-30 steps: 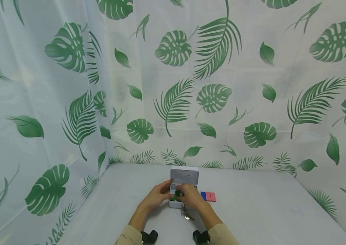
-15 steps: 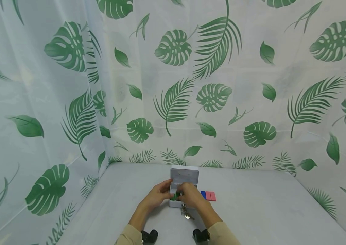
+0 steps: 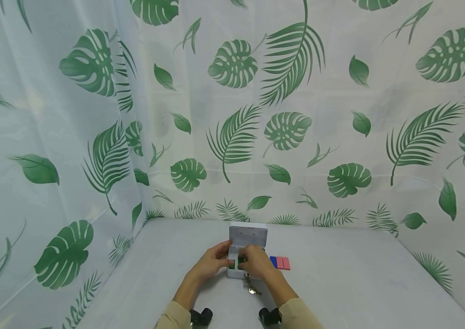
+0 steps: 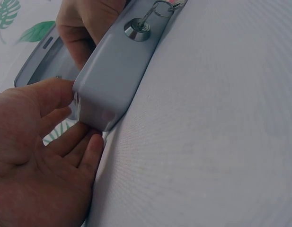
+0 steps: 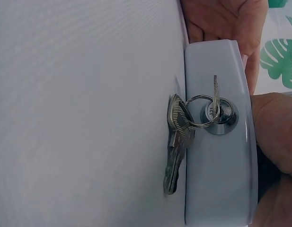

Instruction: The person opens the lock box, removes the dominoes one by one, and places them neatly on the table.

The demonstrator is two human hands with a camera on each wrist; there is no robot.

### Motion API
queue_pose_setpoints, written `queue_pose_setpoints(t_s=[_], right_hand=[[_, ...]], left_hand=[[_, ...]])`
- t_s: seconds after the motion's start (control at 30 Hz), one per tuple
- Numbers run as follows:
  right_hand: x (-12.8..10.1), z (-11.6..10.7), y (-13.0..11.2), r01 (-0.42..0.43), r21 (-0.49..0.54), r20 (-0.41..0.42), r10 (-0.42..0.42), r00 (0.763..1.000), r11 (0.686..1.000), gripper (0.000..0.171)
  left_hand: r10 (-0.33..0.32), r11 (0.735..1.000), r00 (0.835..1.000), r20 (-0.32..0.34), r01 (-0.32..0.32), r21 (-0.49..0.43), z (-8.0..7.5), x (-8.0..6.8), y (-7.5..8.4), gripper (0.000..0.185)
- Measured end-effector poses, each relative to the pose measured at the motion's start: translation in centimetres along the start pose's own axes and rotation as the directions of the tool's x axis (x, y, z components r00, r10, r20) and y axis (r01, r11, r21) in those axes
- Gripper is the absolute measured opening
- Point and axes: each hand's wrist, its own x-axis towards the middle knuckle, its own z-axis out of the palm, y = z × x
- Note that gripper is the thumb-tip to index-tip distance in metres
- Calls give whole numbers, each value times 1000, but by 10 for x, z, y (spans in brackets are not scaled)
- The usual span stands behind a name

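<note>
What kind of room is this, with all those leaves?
Probably a small recording booth, not a real room: leaf-print curtains hang on all sides of one plain white table, which bears only a little cash box and blocks.

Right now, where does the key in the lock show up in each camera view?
Head: key low at centre, at the cash box front, under the right hand.
Left wrist: top centre, in the lock.
Right wrist: centre right, ring and spare key hanging.
Shared landmark: the round lock.
</note>
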Motion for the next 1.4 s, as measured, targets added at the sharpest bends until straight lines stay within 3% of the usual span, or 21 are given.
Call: queue_pose_setpoints(t_s=[0.97,1.4], right_hand=[[-5,-5,3,15,73,-15,-14,1000,997,28],[-13,-12,2,32,87,-82,-25,996,996,31]], left_hand=[[-20,1000,1000,-10,20,3,0,1,0,69],[-14,1000,1000,-9,14,10,-1,0,0,68]])
